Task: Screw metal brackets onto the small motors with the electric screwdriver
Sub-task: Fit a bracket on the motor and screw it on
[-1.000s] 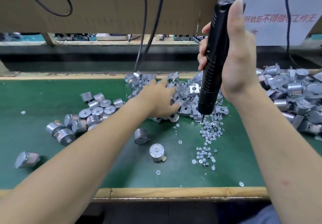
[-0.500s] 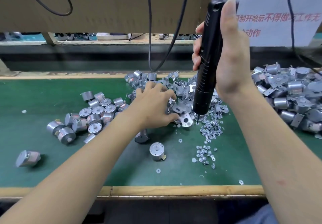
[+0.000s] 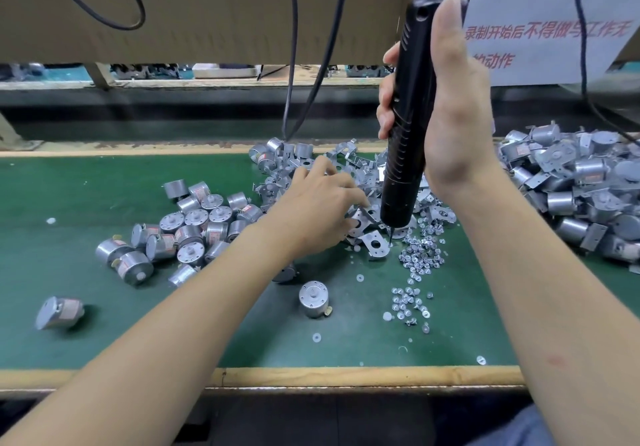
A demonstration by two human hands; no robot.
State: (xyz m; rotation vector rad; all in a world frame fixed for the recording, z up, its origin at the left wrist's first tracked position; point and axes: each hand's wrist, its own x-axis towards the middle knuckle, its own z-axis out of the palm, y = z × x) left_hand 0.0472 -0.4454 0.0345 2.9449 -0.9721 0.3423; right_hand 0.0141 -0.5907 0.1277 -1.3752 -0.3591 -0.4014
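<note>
My right hand [image 3: 457, 126] grips a black electric screwdriver [image 3: 407, 140] upright, its bit just above the green mat beside a loose metal bracket [image 3: 375, 247]. My left hand [image 3: 315, 206] reaches into the front edge of the bracket pile [image 3: 349, 165], thumb and fingers pinching a bracket [image 3: 363, 218] right next to the screwdriver's nose. A single small motor [image 3: 313, 298] stands shaft-up on the mat in front of my left hand. A cluster of bare motors [image 3: 194, 227] lies to the left. Small screws [image 3: 420, 255] are heaped below the bit.
A large heap of motors with brackets [image 3: 581, 189] fills the right side. One motor [image 3: 59, 312] lies alone at far left. Washers [image 3: 316, 337] are scattered near the wooden front edge [image 3: 346, 376]. Black cables [image 3: 291, 64] hang behind, beside a paper sign [image 3: 540, 29].
My left hand drew back from deep in the bracket pile to its front edge, pulling brackets out. The screwdriver shifted left and lower, toward those brackets.
</note>
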